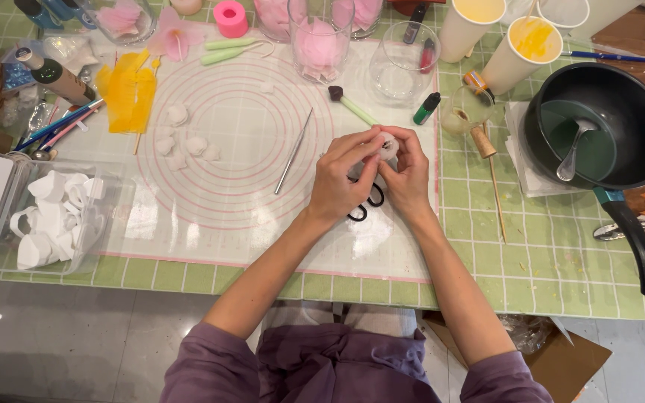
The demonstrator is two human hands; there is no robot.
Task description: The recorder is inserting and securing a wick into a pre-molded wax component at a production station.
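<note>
Both hands are meeting over the translucent ringed mat (248,149), toward its right side. The left hand (341,179) is curling in, its fingertips pinching a small white petal-like piece (388,144), and the right hand (410,175) is closing on the same piece from the other side, fingers bunched tight. That white piece is hovering just above the mat, gripped between both sets of fingertips. Black scissors (367,205) are lying on the mat right beneath the hands. A thin metal tool (293,151) is resting on the mat just left of the hands. More white petals (181,138) are sitting on the mat's left part. Off the mat's right edge, a black pot (606,123) is holding a spoon (576,149).
</note>
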